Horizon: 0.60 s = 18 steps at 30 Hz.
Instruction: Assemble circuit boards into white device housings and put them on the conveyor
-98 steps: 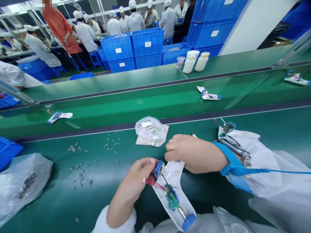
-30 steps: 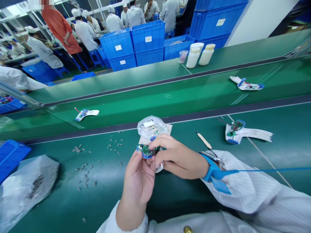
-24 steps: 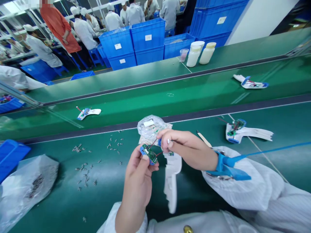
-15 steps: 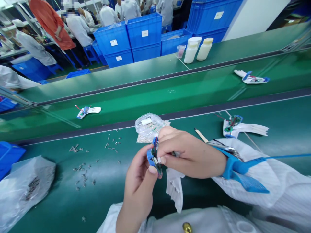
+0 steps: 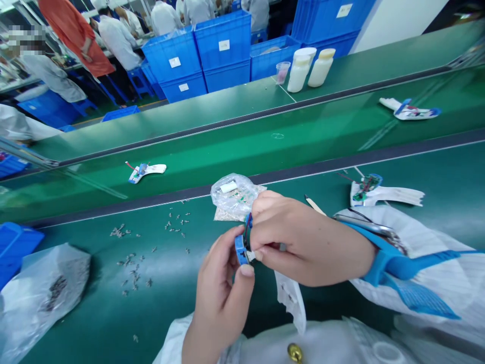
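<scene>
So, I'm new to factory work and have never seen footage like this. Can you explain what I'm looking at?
There is no machine here. These are a person's own two bare hands, filmed by a single camera worn on their head, looking forward and down. The left hand and right hand together pinch a small blue plastic part with thin wires, and a blue strap circles the right wrist. On the green conveyor belt lie a clear plastic bag, scattered small metal pieces, a wooden stick and a white holder carrying a green circuit board. Beyond, other workers in white stand near stacked blue crates.
</scene>
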Motion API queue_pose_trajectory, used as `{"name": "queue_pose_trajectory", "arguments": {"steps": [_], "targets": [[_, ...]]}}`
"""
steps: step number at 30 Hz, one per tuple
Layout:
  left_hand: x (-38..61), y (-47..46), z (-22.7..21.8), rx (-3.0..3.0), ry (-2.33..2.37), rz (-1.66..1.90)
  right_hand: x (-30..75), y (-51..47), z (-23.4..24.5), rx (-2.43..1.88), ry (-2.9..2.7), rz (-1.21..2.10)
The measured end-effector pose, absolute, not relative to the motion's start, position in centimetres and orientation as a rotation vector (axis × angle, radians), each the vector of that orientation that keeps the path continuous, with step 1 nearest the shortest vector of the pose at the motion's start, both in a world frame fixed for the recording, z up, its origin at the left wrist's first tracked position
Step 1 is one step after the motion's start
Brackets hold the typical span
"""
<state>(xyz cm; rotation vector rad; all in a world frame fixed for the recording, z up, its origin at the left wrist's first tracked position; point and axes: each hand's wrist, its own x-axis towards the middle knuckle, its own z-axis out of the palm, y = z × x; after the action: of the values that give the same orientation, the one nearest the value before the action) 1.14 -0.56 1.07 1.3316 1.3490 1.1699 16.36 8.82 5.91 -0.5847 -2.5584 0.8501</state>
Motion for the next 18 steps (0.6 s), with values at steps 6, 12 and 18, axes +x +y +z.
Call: {"name": "queue_pose_trajectory", "arguments": {"steps": [6,12,18], "targets": [[1.9,-1.2,1.8,1.651,1.662,0.953,16.3,8.4,6.3,-0.69,-2.637,0.723],[3.2,-1.8,2.3,1.776,1.933,0.69,16.3,8.1,6.5,-0.604,-2.643,0.863],[3.4,-0.5,2.5,2.189,1.988,0.604,16.5,8.9,5.4,-0.601,-2.523,1.012]]}}
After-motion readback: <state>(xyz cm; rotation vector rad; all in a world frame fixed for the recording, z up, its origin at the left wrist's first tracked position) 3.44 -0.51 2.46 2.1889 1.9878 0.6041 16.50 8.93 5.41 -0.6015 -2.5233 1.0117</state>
